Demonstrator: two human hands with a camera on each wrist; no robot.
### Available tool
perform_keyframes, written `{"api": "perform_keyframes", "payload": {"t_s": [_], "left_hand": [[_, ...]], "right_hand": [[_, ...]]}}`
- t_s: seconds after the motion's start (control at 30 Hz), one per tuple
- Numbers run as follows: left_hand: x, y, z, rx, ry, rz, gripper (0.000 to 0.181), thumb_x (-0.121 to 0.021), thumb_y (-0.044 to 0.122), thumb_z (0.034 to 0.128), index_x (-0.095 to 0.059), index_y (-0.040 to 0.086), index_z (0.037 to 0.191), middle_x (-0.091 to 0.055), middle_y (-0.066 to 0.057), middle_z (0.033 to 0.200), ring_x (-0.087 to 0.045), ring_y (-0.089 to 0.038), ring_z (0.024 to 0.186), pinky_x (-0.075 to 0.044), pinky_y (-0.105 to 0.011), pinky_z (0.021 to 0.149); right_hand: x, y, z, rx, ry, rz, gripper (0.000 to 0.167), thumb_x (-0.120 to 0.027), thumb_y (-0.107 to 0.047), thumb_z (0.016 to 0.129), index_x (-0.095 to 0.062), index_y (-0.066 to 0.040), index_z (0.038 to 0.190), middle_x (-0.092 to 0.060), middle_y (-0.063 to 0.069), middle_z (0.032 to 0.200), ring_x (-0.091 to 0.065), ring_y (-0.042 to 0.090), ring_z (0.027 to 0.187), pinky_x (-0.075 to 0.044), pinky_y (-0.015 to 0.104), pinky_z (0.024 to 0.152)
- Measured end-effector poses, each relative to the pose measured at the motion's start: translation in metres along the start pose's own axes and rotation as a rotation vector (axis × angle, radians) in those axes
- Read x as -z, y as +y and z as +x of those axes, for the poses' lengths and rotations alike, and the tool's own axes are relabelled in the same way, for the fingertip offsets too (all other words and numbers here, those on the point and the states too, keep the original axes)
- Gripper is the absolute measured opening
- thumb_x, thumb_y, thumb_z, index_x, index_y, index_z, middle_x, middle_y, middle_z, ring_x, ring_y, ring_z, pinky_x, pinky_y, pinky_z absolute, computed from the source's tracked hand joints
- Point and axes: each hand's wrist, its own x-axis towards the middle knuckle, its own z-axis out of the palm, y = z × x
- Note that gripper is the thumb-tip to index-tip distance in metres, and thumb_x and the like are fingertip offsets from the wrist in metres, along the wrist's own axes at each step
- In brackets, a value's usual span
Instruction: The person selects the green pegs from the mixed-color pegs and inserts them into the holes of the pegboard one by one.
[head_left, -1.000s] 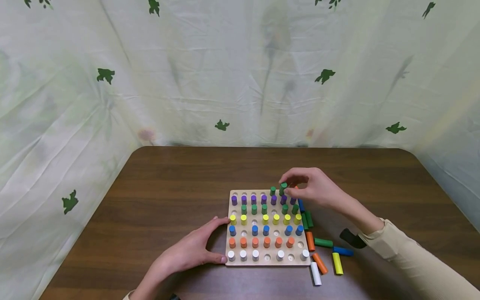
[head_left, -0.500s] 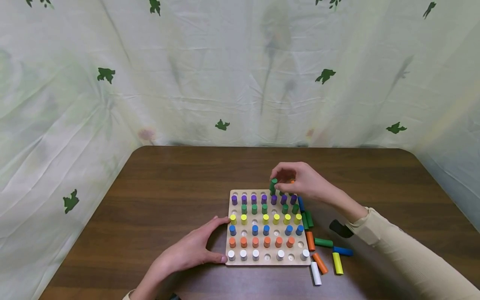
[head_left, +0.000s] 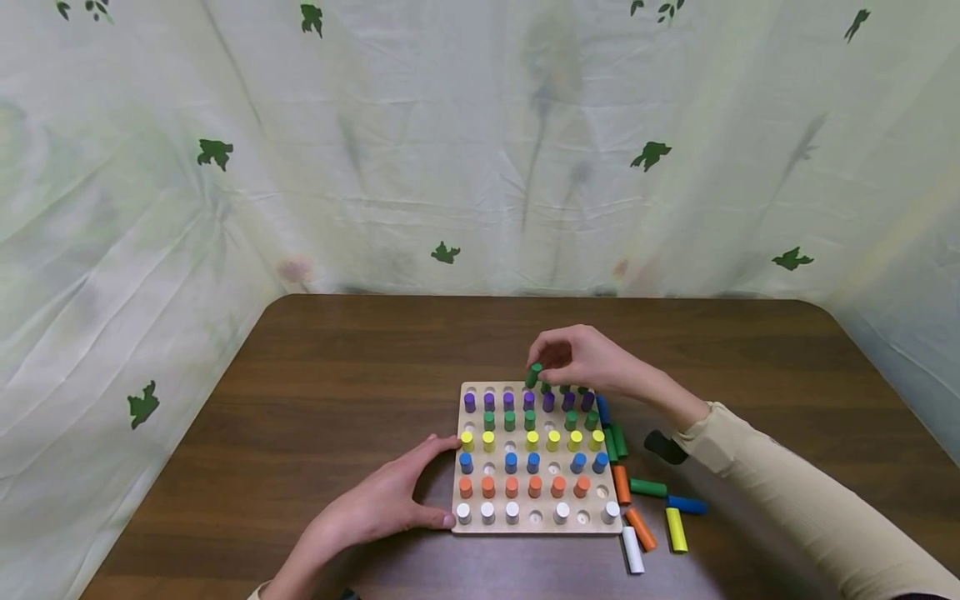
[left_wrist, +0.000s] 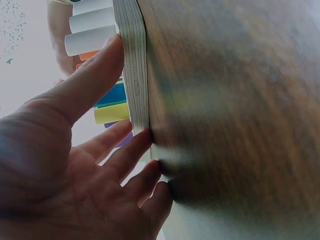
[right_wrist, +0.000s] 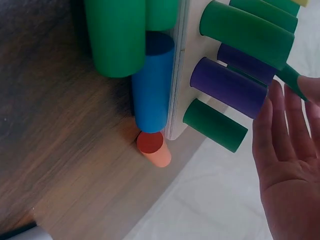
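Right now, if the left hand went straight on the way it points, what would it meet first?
The pegboard, most likely at once: the left hand touches its left edge.

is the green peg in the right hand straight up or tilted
Tilted: in the head view, the green peg pinched by the right hand leans, its top further right than its bottom.

Booth-like work spot, curtained off: pale creased fabric (head_left: 480,125) with green leaf prints (head_left: 651,156) and faint flower shapes (head_left: 294,269) hangs behind and along both sides of a brown wood-grain desk (head_left: 375,350) with rounded far corners (head_left: 801,312). The fabric hides whatever lies beyond, so can't tell if the wider place is a home, lab or office.
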Motion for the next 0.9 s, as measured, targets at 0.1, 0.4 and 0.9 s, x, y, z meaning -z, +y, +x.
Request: {"api": "perform_keyframes", "payload": {"t_s": [0.1, 0.4, 0.9], "left_hand": [[0.000, 0.000, 0.000, 0.000, -0.003, 0.000, 0.085, -0.086, 0.041, 0.0729, -0.043, 0.026, 0.145, -0.033, -0.016, 0.155, -0.031, -0.041, 0.140, -0.028, -0.065, 0.106], [-0.001, 0.001, 0.001, 0.019, -0.009, -0.004, 0.085, -0.087, 0.041, 0.0725, -0.044, 0.027, 0.145, -0.033, -0.016, 0.155, -0.031, -0.040, 0.140, -0.029, -0.065, 0.105], [0.000, 0.000, 0.001, 0.014, -0.011, -0.012, 0.085, -0.087, 0.041, 0.0726, -0.043, 0.027, 0.145, -0.032, -0.017, 0.155, -0.031, -0.040, 0.140, -0.028, -0.065, 0.106]], "right_hand": [[-0.001, 0.000, 0.003, 0.002, -0.010, -0.017, 0.019, -0.072, -0.002, 0.088, -0.070, -0.013, 0.103, -0.070, -0.003, 0.096, -0.065, 0.015, 0.084, -0.055, 0.032, 0.079], [-0.005, 0.005, 0.009, -0.020, -0.044, -0.065, 0.018, -0.073, -0.003, 0.088, -0.071, -0.016, 0.099, -0.069, -0.003, 0.092, -0.062, 0.017, 0.078, -0.055, 0.032, 0.074], [-0.007, 0.004, 0.013, -0.040, -0.126, -0.102, 0.016, -0.072, -0.006, 0.088, -0.071, -0.018, 0.099, -0.069, -0.004, 0.091, -0.063, 0.018, 0.081, -0.054, 0.030, 0.076]]}}
